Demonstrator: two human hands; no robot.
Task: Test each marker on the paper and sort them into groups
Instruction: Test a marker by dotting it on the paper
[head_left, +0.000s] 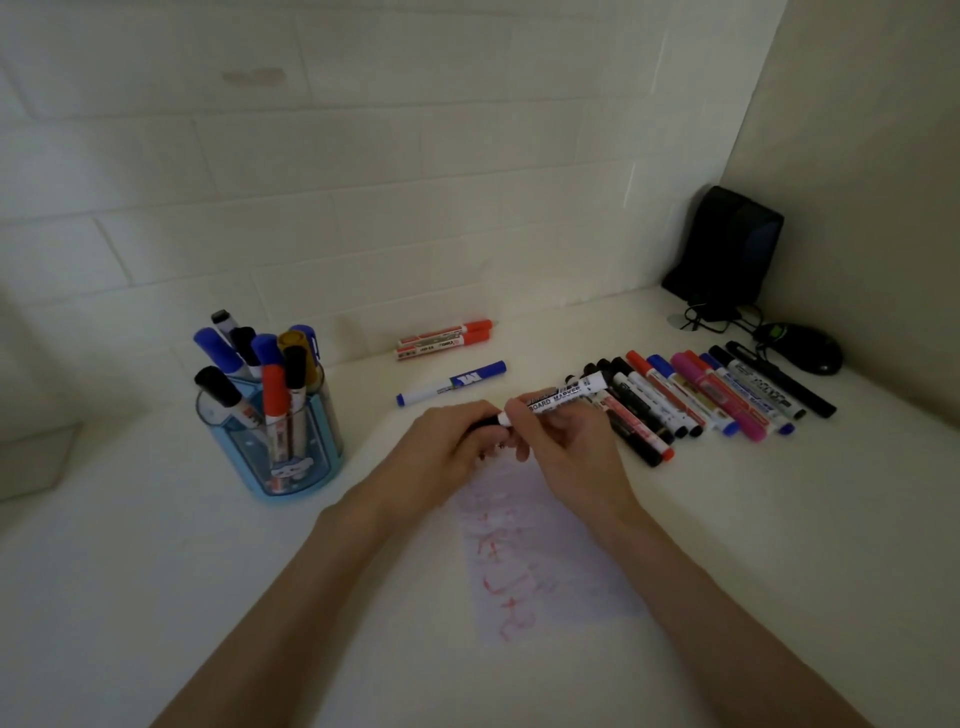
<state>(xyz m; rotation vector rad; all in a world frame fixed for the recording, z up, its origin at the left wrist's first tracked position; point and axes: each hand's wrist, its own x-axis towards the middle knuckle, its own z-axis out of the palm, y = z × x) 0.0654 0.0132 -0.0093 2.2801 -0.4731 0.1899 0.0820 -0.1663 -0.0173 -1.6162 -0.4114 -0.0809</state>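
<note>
The person holds a black-and-white board marker (563, 396) level over the top edge of the paper (550, 551), one hand at each end, a grip that suits pulling the cap apart from the barrel or pressing it home; which of the two cannot be told. The right hand (566, 441) pinches the labelled barrel between thumb and fingers, while the left hand (441, 441) curls round the black cap (484, 423). The paper lies on the tabletop (156, 571) directly beneath the hands, so a stroke can be tried with little travel; it already carries red scribbles. To the right a row of markers (701, 400) lies side by side, apparently one sorted group. Two red markers (444, 338) and a blue marker (452, 383) lie apart near the wall, perhaps other groups. The blue pen holder (283, 452) on the left stands full of markers, probably those not yet tried.
</note>
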